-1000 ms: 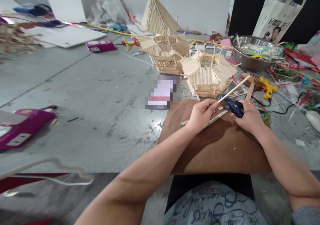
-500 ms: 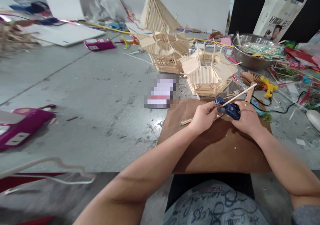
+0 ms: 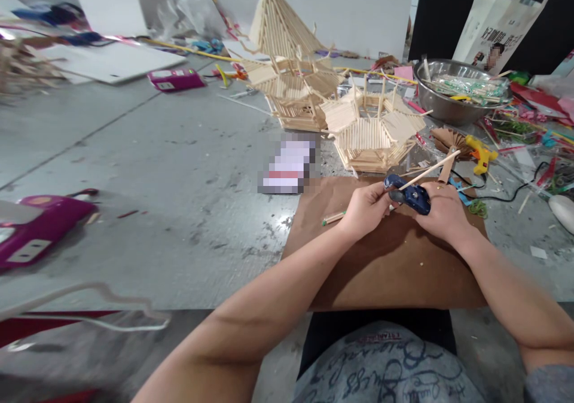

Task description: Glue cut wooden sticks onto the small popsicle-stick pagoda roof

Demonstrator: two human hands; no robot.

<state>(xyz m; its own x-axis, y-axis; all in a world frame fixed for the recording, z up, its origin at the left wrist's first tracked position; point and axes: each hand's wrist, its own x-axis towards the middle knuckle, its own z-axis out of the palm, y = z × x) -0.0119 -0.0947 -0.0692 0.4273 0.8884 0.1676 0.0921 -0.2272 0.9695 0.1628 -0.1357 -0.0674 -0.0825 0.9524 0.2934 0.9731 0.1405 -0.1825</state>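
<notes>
My left hand (image 3: 366, 211) pinches a thin wooden stick (image 3: 431, 170) near its lower end, beside the jaws of a dark blue hand tool that looks like clippers (image 3: 415, 198). Wrapped round the tool's body is my right hand (image 3: 442, 211). The stick slants up and right across the front of the tool, and its lower end is hidden by my fingers. Both hands are just above a brown paper sheet (image 3: 381, 283). Left of my left hand, short sticks with green ends (image 3: 334, 218) lie on the paper, partly covered by my wrist.
Beyond the paper stand a hexagonal stick model (image 3: 365, 134) and a taller stick tower (image 3: 287, 86). A phone (image 3: 287, 167) lies left of them. On the right are a yellow glue gun (image 3: 481, 153) with a black cord, a metal bowl (image 3: 461, 107) and scattered scraps.
The view has shifted very slightly. My hands, the stick and the blue clippers keep nearly the same pose.
</notes>
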